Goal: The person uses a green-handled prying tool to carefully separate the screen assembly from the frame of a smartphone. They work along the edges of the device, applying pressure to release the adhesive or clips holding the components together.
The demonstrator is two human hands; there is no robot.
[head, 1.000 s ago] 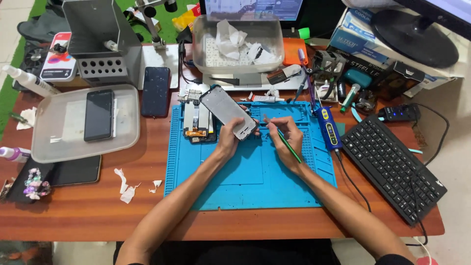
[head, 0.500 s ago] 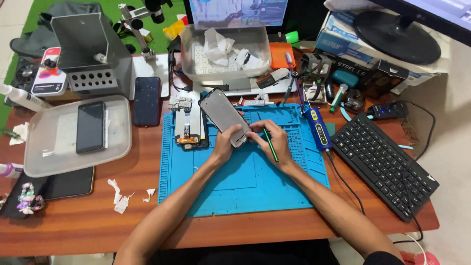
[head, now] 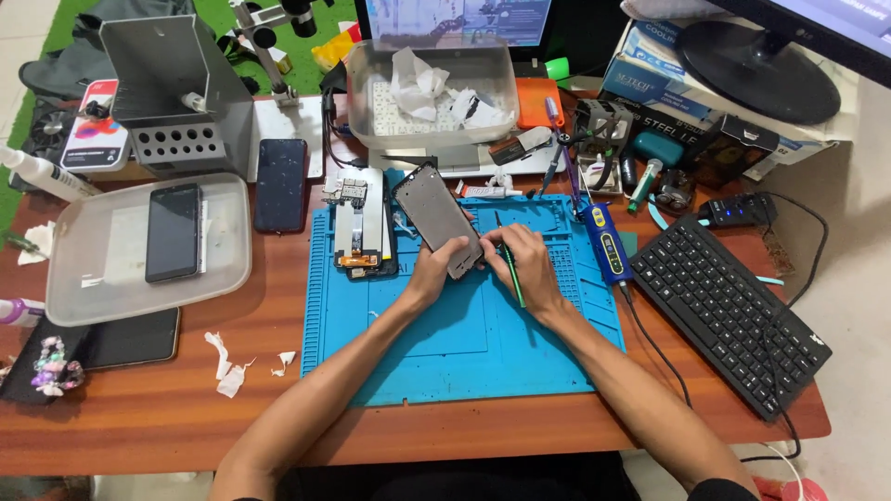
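Head view looks down on a wooden desk (head: pixel 139 408) with a blue mat (head: pixel 464 343) under both hands. Off to the right of the right hand lies a black keyboard (head: pixel 729 311); far to the left of the left hand sits a clear tray (head: pixel 79 278) holding a dark phone (head: pixel 174 232). Beyond the hands stands a clear bin (head: pixel 432 93) of crumpled paper. Just left of the left hand, on the mat, rests an opened phone body (head: pixel 360 223) with its boards showing, and a second dark phone (head: pixel 280 184) lies further left on the desk. The left hand (head: pixel 434 274) grips the lower end of a phone frame (head: pixel 436 218), tilted up off the mat and leaning away from the person. The right hand (head: pixel 529 264) is closed like a pen grip around a thin green tool (head: pixel 509 269), its tip close beside the frame's lower edge; whether it touches cannot be told. This looks like working at the frame's bottom edge. Any further move calls for a steady left grip and a light, well-aimed tip.
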